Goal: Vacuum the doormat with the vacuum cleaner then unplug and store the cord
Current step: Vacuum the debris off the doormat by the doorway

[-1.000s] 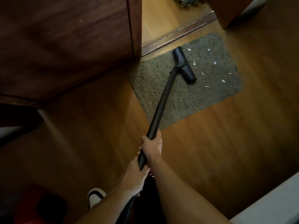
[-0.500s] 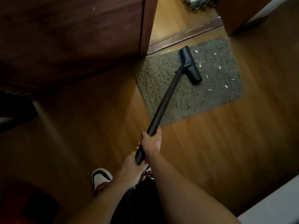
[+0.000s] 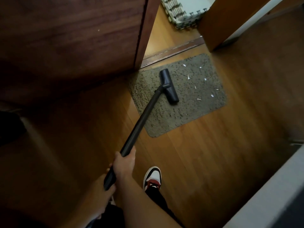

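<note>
- Doormat (image 3: 164,119): a grey-brown shaggy mat lying flat on the wooden floor (image 3: 205,158), right of centre in the frame. Its far edge is just short of the threshold strip (image 3: 172,51).
- White paper scraps (image 3: 205,79) are scattered over the right half of the doormat. The left half looks free of them.
- The black floor head (image 3: 169,87) of the vacuum rests on the mat's upper middle. It sits just left of the scraps, with its long side running up and down the frame.
- The vacuum wand (image 3: 144,116) slants from the floor head down to the lower left, crossing the mat's near-left edge.
- The right hand (image 3: 125,162) is clamped round the wand, thumb side toward the head.
- The left hand (image 3: 101,190) sits just below it in the shade. It seems to be wrapped round the wand's lower end, though the dimness blurs the fingers. The two hands are close together on the tube.
- A white, red and black sneaker (image 3: 152,177) stands on the floor to the right of the hands.
- A dark wooden door (image 3: 74,38) fills the upper left.
- Pale interlocking foam tiles (image 3: 179,12) lie beyond the threshold at the top.
</note>
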A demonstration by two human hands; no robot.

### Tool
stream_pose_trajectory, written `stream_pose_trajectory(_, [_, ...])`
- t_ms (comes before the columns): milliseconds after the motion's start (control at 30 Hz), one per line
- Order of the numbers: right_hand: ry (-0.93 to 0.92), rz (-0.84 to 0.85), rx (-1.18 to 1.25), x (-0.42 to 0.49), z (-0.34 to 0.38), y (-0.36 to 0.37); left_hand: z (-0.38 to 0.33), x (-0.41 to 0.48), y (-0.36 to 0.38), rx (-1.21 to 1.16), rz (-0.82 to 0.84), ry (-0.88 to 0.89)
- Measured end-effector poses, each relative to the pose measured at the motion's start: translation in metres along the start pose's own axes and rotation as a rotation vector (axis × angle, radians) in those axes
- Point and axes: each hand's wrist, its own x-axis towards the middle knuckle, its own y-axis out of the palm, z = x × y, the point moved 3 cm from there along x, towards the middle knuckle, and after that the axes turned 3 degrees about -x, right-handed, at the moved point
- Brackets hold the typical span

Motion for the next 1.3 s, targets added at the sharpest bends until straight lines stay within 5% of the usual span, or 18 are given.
stream_pose_trajectory(700, [-0.042,-0.028,-0.049,0.107,0.103,-0.09,-0.151,0.05,0.075,0.074,-0.008,0.155])
stream_pose_trajectory(1300, [-0.052,-0.083,-0.052,0.152,0.154,-0.149,-0.219,0.079,0.12,0.071,0.057,0.118])
